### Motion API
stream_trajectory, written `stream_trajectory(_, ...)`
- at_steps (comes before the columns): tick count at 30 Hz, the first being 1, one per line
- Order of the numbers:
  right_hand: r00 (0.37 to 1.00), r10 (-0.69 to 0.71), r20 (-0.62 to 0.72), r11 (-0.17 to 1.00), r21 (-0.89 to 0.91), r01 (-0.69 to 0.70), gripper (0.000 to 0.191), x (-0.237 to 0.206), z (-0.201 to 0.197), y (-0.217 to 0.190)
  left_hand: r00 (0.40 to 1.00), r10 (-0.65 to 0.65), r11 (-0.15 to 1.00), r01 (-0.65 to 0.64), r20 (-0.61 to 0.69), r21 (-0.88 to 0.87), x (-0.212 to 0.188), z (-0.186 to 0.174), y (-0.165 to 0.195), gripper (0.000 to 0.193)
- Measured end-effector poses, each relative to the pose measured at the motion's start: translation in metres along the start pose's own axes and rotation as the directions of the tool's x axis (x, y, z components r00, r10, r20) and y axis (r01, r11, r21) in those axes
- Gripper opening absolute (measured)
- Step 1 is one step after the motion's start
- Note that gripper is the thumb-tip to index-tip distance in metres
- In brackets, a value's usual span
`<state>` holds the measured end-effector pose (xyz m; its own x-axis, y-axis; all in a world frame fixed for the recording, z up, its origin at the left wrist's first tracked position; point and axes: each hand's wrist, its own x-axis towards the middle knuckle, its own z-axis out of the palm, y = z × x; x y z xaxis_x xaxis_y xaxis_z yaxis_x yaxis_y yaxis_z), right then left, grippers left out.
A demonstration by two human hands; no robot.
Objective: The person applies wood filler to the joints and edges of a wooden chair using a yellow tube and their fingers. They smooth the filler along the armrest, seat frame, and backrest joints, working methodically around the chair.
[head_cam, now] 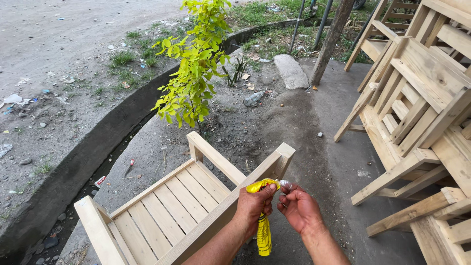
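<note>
My left hand (255,203) grips a yellow tube (263,228) around its upper body, just right of the chair (171,206) lying on its back on the concrete. The tube hangs crumpled and twisted below the fist, soft-walled and flattened from squeezing, with its neck bent over to the right, where I can get at it. My right hand (298,208) pinches a small clear cap (286,185) at that neck between thumb and fingertips; whether it is on or off the nozzle I cannot tell. The chair is pale, unfinished wood: flat slats in a squared frame, its rail close under my left wrist, handy as a rest. To the chair's right, a stack (422,108) of similar bare-wood chairs leans together. Beyond the chair, a leafy green sapling (194,64) rises from gritty soil, and a curved concrete kerb (98,147) runs along the chair's left, with litter and gravel past it.
</note>
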<state>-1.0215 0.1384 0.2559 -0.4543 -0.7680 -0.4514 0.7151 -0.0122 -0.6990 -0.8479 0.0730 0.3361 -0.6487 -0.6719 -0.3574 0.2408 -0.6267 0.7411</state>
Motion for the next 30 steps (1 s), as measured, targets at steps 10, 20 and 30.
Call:
stream_trajectory(10,1.0,-0.021,0.005,1.0,-0.008,0.021,0.028,-0.023,-0.002,-0.001,1.0,0.004,0.999,-0.004,0.002,-0.039,-0.005,0.002,-0.012,0.011)
stream_trajectory(20,0.999,0.002,0.041,1.0,0.001,-0.002,0.027,-0.022,-0.008,0.006,1.0,0.023,0.999,-0.023,-0.011,-0.034,-0.003,-0.002,-0.022,0.01)
stream_trajectory(30,0.998,0.003,0.06,0.996,0.09,-0.008,0.025,-0.027,-0.005,0.002,0.997,0.01,0.999,-0.007,-0.072,0.044,-0.004,-0.01,-0.03,0.011)
